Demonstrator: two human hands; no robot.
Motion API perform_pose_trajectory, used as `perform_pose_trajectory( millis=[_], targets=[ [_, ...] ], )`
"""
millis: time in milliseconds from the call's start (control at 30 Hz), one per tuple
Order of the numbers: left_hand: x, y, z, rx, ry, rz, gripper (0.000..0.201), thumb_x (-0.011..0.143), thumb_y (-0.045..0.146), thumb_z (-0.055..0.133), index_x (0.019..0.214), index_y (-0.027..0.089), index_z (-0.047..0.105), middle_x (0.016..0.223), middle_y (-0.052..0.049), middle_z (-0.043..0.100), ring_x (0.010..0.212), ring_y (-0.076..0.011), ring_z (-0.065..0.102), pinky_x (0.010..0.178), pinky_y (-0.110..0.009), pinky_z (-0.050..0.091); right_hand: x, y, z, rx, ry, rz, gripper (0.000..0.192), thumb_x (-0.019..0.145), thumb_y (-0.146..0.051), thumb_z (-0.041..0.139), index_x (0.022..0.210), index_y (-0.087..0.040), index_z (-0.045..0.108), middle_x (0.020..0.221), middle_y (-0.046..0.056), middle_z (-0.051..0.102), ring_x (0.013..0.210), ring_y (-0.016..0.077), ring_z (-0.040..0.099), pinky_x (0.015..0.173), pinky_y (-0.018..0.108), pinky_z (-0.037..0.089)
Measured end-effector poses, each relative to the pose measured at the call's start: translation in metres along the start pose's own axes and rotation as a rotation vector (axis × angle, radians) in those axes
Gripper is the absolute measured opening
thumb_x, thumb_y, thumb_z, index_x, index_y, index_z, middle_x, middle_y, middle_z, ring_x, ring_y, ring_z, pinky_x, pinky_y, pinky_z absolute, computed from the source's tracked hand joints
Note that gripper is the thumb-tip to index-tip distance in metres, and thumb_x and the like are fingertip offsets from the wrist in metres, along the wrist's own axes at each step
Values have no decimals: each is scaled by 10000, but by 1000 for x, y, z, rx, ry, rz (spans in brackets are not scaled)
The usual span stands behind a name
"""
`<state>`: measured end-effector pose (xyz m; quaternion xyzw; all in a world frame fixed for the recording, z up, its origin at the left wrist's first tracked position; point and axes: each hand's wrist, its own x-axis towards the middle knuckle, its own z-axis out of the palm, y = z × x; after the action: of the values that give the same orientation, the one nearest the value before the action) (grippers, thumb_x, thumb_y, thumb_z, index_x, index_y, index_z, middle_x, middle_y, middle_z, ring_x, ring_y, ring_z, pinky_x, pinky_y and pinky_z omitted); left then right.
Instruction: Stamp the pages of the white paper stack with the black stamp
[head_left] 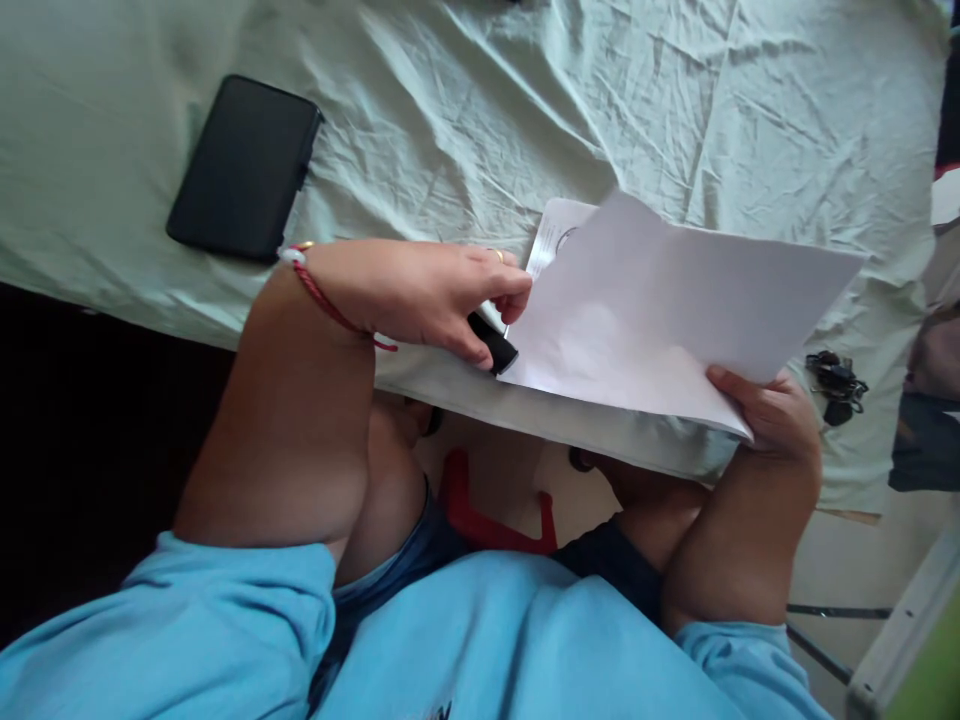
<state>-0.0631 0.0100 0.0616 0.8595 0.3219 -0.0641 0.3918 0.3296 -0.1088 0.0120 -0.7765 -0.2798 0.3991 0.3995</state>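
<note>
My left hand (457, 295) is closed around a black stapler (493, 345), mostly hidden by the fingers; only its rounded end shows, at the left edge of the white paper sheets (637, 300). The paper is creased down the middle and raised at a slant above the cloth. At its lower right corner, my right hand (776, 415) grips the paper with the thumb on top and the fingers underneath. Behind the paper's left side a printed white sheet or booklet (555, 232) with a rounded corner peeks out.
A pale green wrinkled cloth (420, 120) covers the table. On it lie a black tablet or case (244, 168) to the left and a bunch of keys (836, 385) beyond my right hand. A red stool or chair part (487, 515) shows below the table edge.
</note>
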Motion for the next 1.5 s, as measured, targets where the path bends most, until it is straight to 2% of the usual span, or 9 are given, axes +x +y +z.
perform_pose_trajectory(
  millis=[167, 400, 567, 667, 767, 933, 1133, 1300, 1500],
  targets=[
    [15, -14, 5, 5, 18, 6, 229, 813, 366, 754, 1004, 242, 761, 1038, -35, 780, 981, -237, 696, 838, -282, 465, 1, -2, 3, 26, -10, -4, 502, 460, -335, 1074, 887, -195, 849, 944, 29, 824, 736, 118, 691, 704, 213, 603],
    [19, -14, 5, -18, 105, 5, 226, 805, 416, 785, 927, 228, 754, 924, -24, 766, 877, -215, 680, 782, -289, 446, 6, 1, 5, 83, 11, -16, 604, 440, -330, 1072, 968, -167, 827, 1042, 72, 828, 817, 164, 734, 736, 254, 638],
    [22, -11, 10, -75, 190, -104, 293, 908, 505, 702, 890, 218, 758, 850, -20, 765, 797, -194, 676, 745, -289, 437, 7, 2, 5, 105, -2, -28, 590, 449, -320, 1063, 968, -171, 826, 1061, 77, 829, 841, 179, 745, 754, 265, 652],
    [29, -13, 14, -51, 274, -162, 247, 888, 457, 714, 874, 214, 753, 821, -26, 755, 856, -214, 691, 792, -292, 453, 7, 1, 5, 107, -13, -17, 586, 443, -315, 1065, 959, -176, 825, 1044, 72, 830, 839, 186, 747, 739, 270, 654],
    [34, -14, 16, -23, 280, -206, 240, 876, 444, 709, 868, 208, 753, 833, -43, 743, 953, -257, 708, 874, -319, 471, 7, 2, 6, 113, -15, -14, 581, 436, -314, 1072, 940, -175, 819, 1036, 68, 829, 830, 182, 748, 733, 267, 655],
    [37, 7, 19, 18, 366, -288, 304, 974, 433, 610, 961, 178, 774, 911, -75, 761, 963, -268, 722, 916, -351, 495, 8, 1, 6, 131, -6, -8, 587, 430, -285, 1076, 949, -160, 832, 1016, 64, 831, 798, 148, 737, 720, 217, 642],
    [44, 32, 38, 157, 307, -328, 371, 1079, 370, 515, 1077, 138, 805, 998, -131, 788, 1022, -309, 739, 897, -380, 536, 11, 0, 5, 148, 13, 4, 597, 391, -271, 1076, 931, -158, 847, 987, 61, 832, 755, 141, 737, 687, 190, 638],
    [50, 30, 44, 183, 370, -365, 381, 1109, 270, 456, 1142, 115, 802, 1018, -157, 794, 1026, -319, 749, 907, -399, 547, 12, 1, 2, 147, -20, -1, 555, 418, -286, 1077, 914, -180, 853, 984, 42, 835, 737, 132, 740, 683, 177, 644],
    [52, 29, 43, 173, 304, -371, 377, 1143, 220, 402, 1230, 109, 752, 1118, -163, 803, 1071, -312, 760, 883, -388, 527, 14, 3, 0, 154, -26, -7, 539, 418, -297, 1087, 893, -194, 854, 965, 30, 836, 731, 128, 743, 673, 168, 647]
  ],
)
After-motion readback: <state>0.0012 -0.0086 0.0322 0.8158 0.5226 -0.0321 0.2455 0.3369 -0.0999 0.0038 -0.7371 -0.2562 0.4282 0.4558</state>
